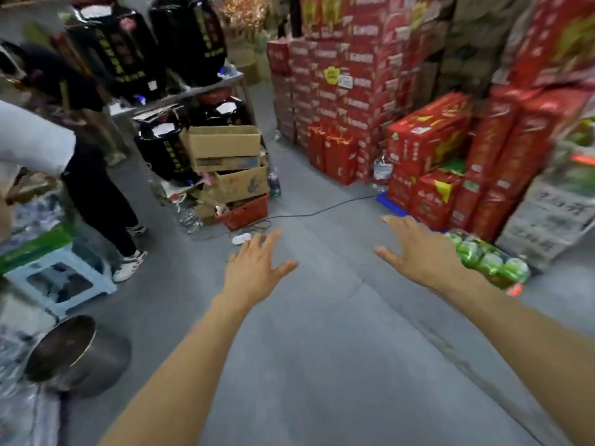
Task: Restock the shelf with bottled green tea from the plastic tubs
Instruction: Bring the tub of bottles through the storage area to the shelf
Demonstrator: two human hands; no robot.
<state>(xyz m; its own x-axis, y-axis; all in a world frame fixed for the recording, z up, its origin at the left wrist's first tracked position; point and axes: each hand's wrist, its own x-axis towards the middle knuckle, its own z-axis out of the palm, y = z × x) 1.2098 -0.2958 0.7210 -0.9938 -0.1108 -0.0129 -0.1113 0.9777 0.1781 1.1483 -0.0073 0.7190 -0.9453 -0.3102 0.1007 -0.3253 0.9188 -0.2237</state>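
Green tea bottles (489, 259): one shrink-wrapped pack on the floor, count unclear through blur.
Hands: left hand (254, 268) and right hand (418, 249), fingers spread, holding nothing.

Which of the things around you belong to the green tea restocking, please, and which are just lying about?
For the job:
pack of green bottles, on the floor at the right
left hand and right hand, both empty

Lying about:
cardboard boxes
red basket
metal pot
blue stool
red cartons
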